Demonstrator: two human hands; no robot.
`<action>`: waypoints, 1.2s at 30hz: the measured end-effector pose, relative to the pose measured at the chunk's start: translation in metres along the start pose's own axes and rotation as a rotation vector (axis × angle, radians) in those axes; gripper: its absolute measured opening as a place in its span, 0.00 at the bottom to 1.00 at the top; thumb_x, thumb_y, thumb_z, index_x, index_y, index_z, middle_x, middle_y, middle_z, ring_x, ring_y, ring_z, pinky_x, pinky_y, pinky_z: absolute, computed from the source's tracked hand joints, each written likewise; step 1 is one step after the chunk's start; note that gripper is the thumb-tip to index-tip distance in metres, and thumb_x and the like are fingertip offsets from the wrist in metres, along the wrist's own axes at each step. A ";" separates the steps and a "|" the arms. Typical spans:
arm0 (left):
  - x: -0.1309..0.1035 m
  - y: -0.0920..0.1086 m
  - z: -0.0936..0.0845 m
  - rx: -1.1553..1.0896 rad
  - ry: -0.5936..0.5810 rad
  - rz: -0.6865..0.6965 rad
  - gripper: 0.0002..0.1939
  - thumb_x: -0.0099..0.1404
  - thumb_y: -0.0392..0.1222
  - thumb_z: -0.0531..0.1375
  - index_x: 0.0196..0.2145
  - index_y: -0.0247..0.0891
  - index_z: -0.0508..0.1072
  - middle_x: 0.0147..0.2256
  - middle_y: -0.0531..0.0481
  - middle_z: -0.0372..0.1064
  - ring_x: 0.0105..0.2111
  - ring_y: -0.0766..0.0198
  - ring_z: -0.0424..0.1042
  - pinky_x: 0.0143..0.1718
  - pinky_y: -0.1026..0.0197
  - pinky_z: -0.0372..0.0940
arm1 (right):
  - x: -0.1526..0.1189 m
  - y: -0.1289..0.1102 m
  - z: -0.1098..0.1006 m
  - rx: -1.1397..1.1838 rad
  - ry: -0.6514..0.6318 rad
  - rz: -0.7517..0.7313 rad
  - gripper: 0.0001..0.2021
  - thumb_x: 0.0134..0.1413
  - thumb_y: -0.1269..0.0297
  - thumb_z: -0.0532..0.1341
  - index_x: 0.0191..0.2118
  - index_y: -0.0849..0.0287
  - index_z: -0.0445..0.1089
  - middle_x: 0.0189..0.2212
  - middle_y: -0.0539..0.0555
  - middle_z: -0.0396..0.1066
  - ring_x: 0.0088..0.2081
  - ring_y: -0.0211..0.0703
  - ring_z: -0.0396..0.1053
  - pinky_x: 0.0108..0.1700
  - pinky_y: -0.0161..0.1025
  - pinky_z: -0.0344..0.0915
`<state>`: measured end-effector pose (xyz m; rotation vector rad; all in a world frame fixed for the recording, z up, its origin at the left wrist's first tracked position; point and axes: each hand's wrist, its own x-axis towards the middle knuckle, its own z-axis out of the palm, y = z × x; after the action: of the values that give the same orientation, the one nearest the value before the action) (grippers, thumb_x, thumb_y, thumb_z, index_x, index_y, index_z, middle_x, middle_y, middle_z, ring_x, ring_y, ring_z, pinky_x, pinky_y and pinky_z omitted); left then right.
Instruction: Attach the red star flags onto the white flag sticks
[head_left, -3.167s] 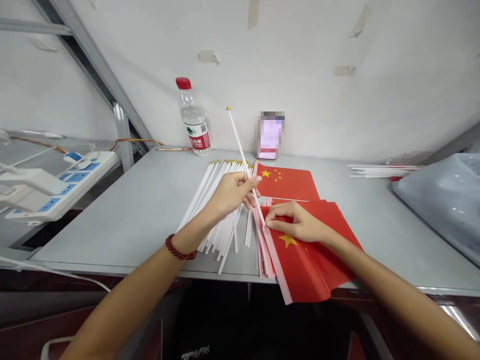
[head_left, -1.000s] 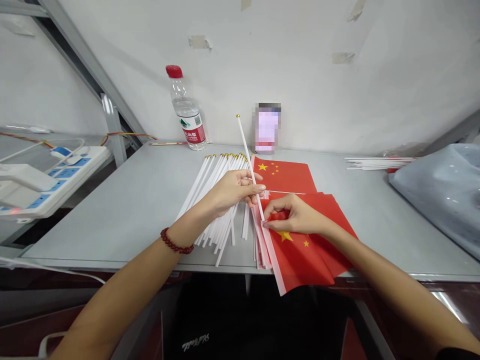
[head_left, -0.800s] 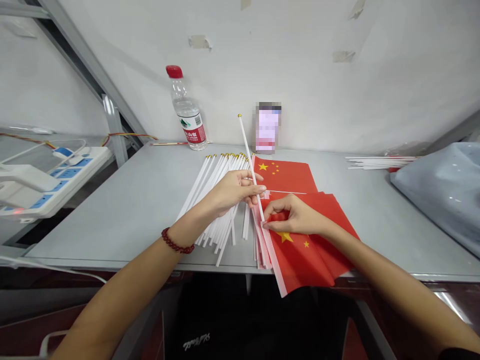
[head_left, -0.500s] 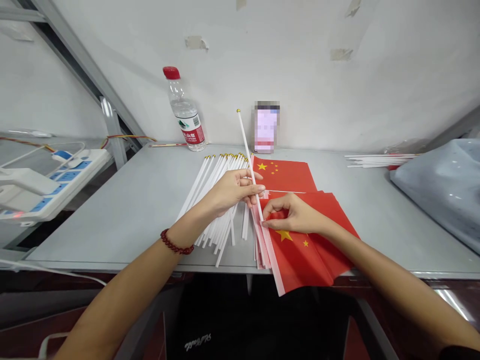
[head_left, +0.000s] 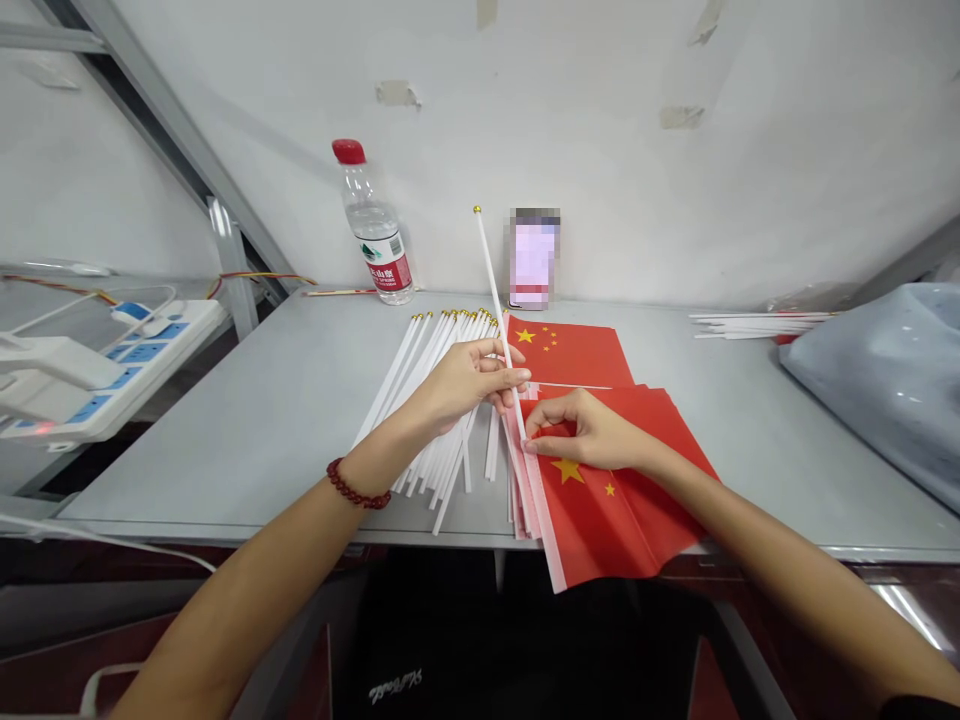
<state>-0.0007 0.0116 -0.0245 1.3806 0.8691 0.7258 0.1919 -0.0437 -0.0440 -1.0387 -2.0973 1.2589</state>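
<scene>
A white stick [head_left: 492, 275] with a gold tip slants upward between the fingers of my left hand [head_left: 474, 382]. Its lower end meets the top of the white sleeve edge of a red flag [head_left: 592, 540] with yellow stars. My right hand [head_left: 581, 430] pinches the flag at that corner, thumb and forefinger closed together. More red flags [head_left: 581, 352] lie stacked under and behind it. To the left of the flags, many white sticks with gold tips [head_left: 405, 375] are spread on the table, partly beneath my left hand. How far the stick reaches inside the sleeve cannot be made out.
A water bottle [head_left: 379, 240] and a phone [head_left: 532, 262] stand against the wall at the back of the table [head_left: 210, 440]. On the right are a grey plastic bag [head_left: 885, 370] and more white sticks [head_left: 757, 325]. A power strip [head_left: 127, 370] is at the far left.
The held stick has tilted very slightly, its gold tip a little higher. Both hands keep their grips, and the view has shifted slightly.
</scene>
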 end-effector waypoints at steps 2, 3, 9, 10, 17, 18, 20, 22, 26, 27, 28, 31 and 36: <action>0.000 0.001 0.001 -0.001 0.014 -0.020 0.10 0.57 0.38 0.66 0.33 0.33 0.69 0.25 0.52 0.71 0.19 0.73 0.68 0.20 0.69 0.63 | 0.000 0.000 0.000 -0.002 -0.002 0.002 0.07 0.55 0.63 0.62 0.31 0.61 0.72 0.25 0.49 0.69 0.26 0.32 0.60 0.30 0.33 0.59; 0.000 0.001 0.002 -0.001 0.019 -0.026 0.09 0.57 0.38 0.66 0.32 0.33 0.69 0.25 0.52 0.71 0.18 0.73 0.68 0.20 0.69 0.63 | -0.001 0.000 0.000 -0.005 -0.003 -0.001 0.07 0.55 0.63 0.62 0.31 0.61 0.72 0.26 0.49 0.69 0.26 0.32 0.61 0.30 0.33 0.59; 0.002 -0.002 0.006 -0.008 0.050 -0.022 0.09 0.57 0.39 0.66 0.32 0.33 0.70 0.23 0.54 0.70 0.18 0.74 0.67 0.20 0.69 0.63 | 0.000 0.000 0.001 -0.003 0.012 0.006 0.07 0.55 0.63 0.62 0.30 0.61 0.71 0.25 0.49 0.68 0.26 0.32 0.60 0.30 0.33 0.59; 0.001 -0.003 0.006 -0.010 0.053 -0.019 0.09 0.57 0.38 0.66 0.32 0.34 0.70 0.22 0.54 0.69 0.18 0.74 0.67 0.20 0.69 0.63 | 0.000 0.000 0.001 0.006 0.016 0.010 0.07 0.55 0.63 0.62 0.30 0.61 0.71 0.24 0.48 0.68 0.25 0.32 0.60 0.30 0.33 0.59; 0.001 -0.005 0.006 -0.022 0.028 0.030 0.09 0.58 0.39 0.65 0.33 0.35 0.69 0.25 0.53 0.70 0.19 0.74 0.67 0.21 0.69 0.63 | 0.000 0.002 0.001 -0.001 0.024 0.008 0.06 0.55 0.65 0.62 0.30 0.61 0.70 0.25 0.48 0.68 0.26 0.33 0.61 0.31 0.34 0.59; 0.001 -0.005 0.005 -0.020 0.016 0.034 0.08 0.58 0.39 0.65 0.33 0.35 0.69 0.25 0.53 0.70 0.19 0.74 0.67 0.21 0.68 0.64 | 0.000 0.003 0.002 -0.003 0.022 0.007 0.06 0.55 0.65 0.62 0.30 0.61 0.70 0.26 0.49 0.68 0.27 0.33 0.61 0.32 0.34 0.59; 0.001 -0.005 0.004 -0.008 -0.002 0.046 0.08 0.59 0.39 0.65 0.34 0.36 0.69 0.25 0.53 0.70 0.19 0.73 0.67 0.21 0.68 0.64 | 0.000 0.003 0.002 -0.004 0.018 0.008 0.06 0.55 0.64 0.62 0.30 0.61 0.70 0.26 0.49 0.68 0.27 0.33 0.61 0.33 0.34 0.60; 0.000 -0.003 0.004 0.009 -0.001 0.050 0.08 0.59 0.39 0.65 0.33 0.36 0.69 0.25 0.53 0.70 0.19 0.73 0.67 0.22 0.68 0.65 | 0.000 0.003 0.002 -0.002 0.019 0.010 0.07 0.56 0.63 0.61 0.31 0.61 0.70 0.25 0.48 0.67 0.27 0.34 0.61 0.32 0.34 0.59; -0.001 -0.001 0.002 0.004 0.017 0.054 0.10 0.58 0.41 0.66 0.33 0.35 0.68 0.26 0.52 0.71 0.19 0.73 0.67 0.22 0.68 0.65 | 0.000 0.002 0.001 -0.004 0.035 0.009 0.08 0.58 0.62 0.60 0.31 0.60 0.70 0.27 0.49 0.68 0.29 0.35 0.62 0.34 0.35 0.60; -0.001 -0.001 0.002 0.001 0.017 0.061 0.10 0.58 0.41 0.66 0.34 0.35 0.69 0.25 0.53 0.71 0.19 0.73 0.67 0.22 0.68 0.65 | 0.001 0.002 0.001 -0.004 0.040 0.007 0.08 0.58 0.62 0.59 0.32 0.60 0.70 0.28 0.50 0.69 0.30 0.36 0.63 0.35 0.36 0.60; 0.000 -0.001 0.001 -0.002 0.017 0.070 0.11 0.58 0.41 0.66 0.34 0.36 0.69 0.25 0.53 0.71 0.19 0.73 0.67 0.22 0.68 0.65 | 0.001 0.002 0.000 -0.003 0.044 0.005 0.08 0.58 0.63 0.59 0.32 0.60 0.70 0.29 0.51 0.70 0.31 0.36 0.64 0.36 0.36 0.61; 0.000 -0.002 0.001 0.002 0.025 0.091 0.11 0.57 0.41 0.66 0.34 0.36 0.69 0.25 0.54 0.71 0.19 0.73 0.67 0.22 0.68 0.65 | 0.002 0.002 -0.001 0.003 0.056 0.007 0.07 0.58 0.63 0.59 0.31 0.59 0.70 0.29 0.51 0.70 0.32 0.37 0.65 0.38 0.36 0.61; -0.004 0.004 0.002 0.047 0.031 0.101 0.11 0.57 0.41 0.66 0.33 0.35 0.69 0.25 0.53 0.73 0.20 0.73 0.68 0.26 0.67 0.66 | 0.002 0.004 0.000 0.012 0.067 0.019 0.08 0.59 0.63 0.58 0.31 0.60 0.69 0.28 0.51 0.69 0.31 0.36 0.63 0.36 0.36 0.61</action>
<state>-0.0007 0.0079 -0.0203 1.4665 0.8497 0.8100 0.1923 -0.0406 -0.0474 -1.0829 -2.0317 1.2279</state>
